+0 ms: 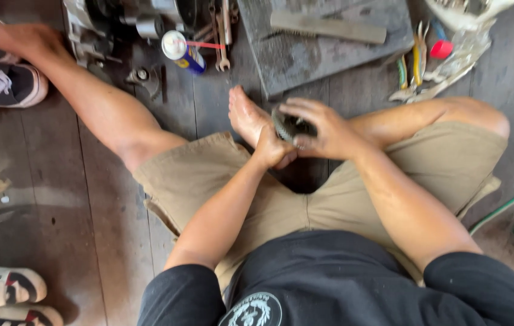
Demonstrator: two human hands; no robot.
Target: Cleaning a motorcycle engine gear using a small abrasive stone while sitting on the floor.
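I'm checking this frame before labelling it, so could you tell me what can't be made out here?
- Head view: the toothed metal part is mostly covered by the right hand and left hand.
- The engine parts are cut off by the top edge.
- The bag contents are blurred.

Floor: dark wooden planks (57, 199). Spray can (183, 52) with red straw lies beside open-end wrenches (223, 36). Grey slab (323, 42) carries a flat file (327, 26). Yellow-handled pliers (417, 60) near slab. Sneakers (4, 84) at left; green hose (504, 205) at right.
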